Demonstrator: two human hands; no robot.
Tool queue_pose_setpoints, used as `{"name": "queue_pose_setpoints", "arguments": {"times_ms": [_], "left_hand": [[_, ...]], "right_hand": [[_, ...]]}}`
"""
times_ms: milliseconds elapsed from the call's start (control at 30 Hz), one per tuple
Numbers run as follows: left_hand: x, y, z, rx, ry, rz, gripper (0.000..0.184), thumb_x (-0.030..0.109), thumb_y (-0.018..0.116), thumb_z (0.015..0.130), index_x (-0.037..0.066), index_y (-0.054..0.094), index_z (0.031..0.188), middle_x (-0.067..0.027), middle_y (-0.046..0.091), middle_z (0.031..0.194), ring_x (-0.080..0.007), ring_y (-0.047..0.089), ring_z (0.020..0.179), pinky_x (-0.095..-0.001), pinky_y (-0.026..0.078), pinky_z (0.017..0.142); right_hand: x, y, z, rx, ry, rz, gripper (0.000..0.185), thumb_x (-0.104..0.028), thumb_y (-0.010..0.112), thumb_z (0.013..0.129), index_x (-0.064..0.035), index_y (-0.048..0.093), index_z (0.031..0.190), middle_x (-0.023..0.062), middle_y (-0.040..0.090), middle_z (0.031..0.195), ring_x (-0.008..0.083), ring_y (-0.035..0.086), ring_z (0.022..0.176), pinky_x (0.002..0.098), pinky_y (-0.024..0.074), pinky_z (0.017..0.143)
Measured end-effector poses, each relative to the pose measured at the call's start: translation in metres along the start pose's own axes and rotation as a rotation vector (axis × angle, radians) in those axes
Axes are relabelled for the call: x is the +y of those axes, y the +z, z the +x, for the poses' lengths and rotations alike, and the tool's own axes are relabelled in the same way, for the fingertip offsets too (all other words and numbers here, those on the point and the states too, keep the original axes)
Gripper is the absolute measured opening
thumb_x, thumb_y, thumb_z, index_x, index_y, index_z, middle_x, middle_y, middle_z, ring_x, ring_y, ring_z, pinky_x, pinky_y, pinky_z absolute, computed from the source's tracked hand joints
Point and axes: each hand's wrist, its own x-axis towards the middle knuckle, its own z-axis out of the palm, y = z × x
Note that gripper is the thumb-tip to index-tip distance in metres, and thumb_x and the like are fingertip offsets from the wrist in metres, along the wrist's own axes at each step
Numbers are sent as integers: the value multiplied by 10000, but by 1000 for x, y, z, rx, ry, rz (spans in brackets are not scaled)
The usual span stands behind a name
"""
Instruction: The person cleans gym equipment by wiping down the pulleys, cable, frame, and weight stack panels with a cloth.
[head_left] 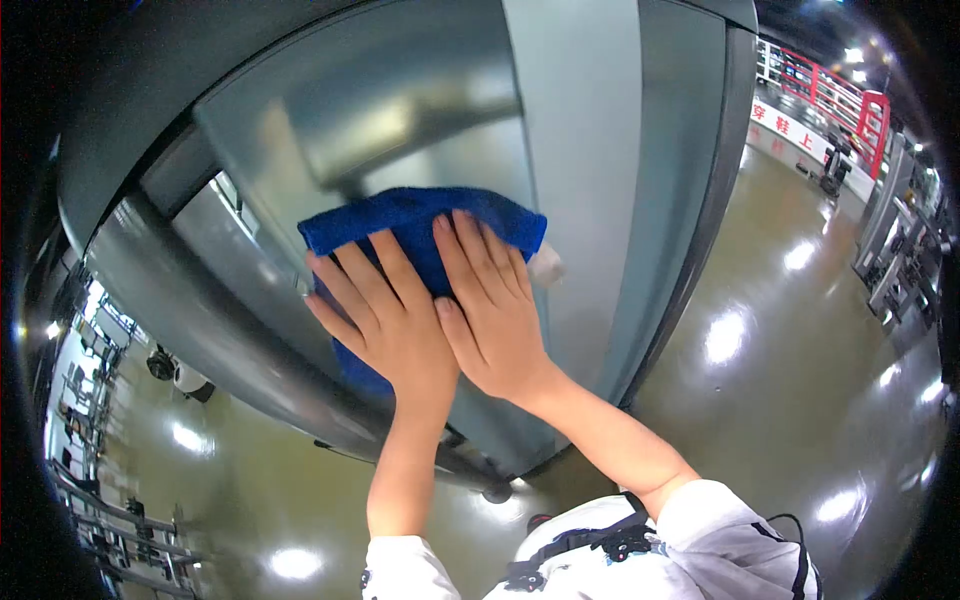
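White sleeves frame the foreground: the left sleeve point(405, 568) at six o'clock, the right sleeve point(715, 525) at five. Beyond them we see the left hand point(385, 310) and the right hand point(492, 318) side by side near the centre, palms down and fingers outstretched, neither clenched nor grasping, pressed to a blue cloth point(410, 213). The cloth lies just off centre toward eleven o'clock, spread against a glossy grey panel point(470, 160) that rises to twelve; its upper edge shows past the fingertips. We judge the step in hand to be a wiping pass; a further stroke would call, in our view, for even pressure from both palms, lest the cloth bunch. A pale strip point(585, 120) runs at one o'clock, a dark rounded tube point(230, 310) at nine. Farther off, we find a shiny floor point(750, 400) at four, gym equipment point(900, 240) at three and a red-roped ring point(815, 85) at two.
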Motion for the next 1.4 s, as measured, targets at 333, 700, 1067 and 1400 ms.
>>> {"name": "queue_pose_setpoints", "arguments": {"times_ms": [333, 700, 1067, 1400], "left_hand": [[84, 46, -66, 80, 106, 23, 357, 247, 415, 881, 58, 423, 1185, -218, 437, 1183, -479, 375, 1217, -607, 289, 990], [112, 43, -38, 73, 145, -58, 443, 271, 428, 852, 52, 405, 1236, -224, 420, 1226, -491, 333, 1246, -611, 257, 1004], [176, 26, 87, 290, 101, -47, 435, 227, 427, 853, 57, 487, 1249, -193, 419, 1351, -366, 353, 1299, -503, 269, 1054], [236, 40, 111, 384, 97, -104, 476, 252, 441, 835, 60, 479, 1269, -195, 413, 1353, -356, 341, 1304, -493, 242, 1069]], "right_hand": [[89, -24, -63, 7, 23, -180, 525, -228, 482, 821, 12, 457, 1287, 197, 478, 1273, 349, 437, 1160, 451, 305, 986], [115, -48, -41, 10, -11, -129, 552, -222, 472, 826, 26, 416, 1317, 219, 431, 1324, 393, 384, 1214, 490, 241, 1026], [169, -99, 71, 295, -269, -120, 573, -204, 422, 823, -2, 385, 1358, 189, 368, 1407, 366, 307, 1315, 479, 157, 1075], [217, -137, 87, 320, -270, -174, 572, -190, 421, 833, -31, 360, 1379, 165, 344, 1429, 334, 298, 1328, 450, 178, 1084]]}}
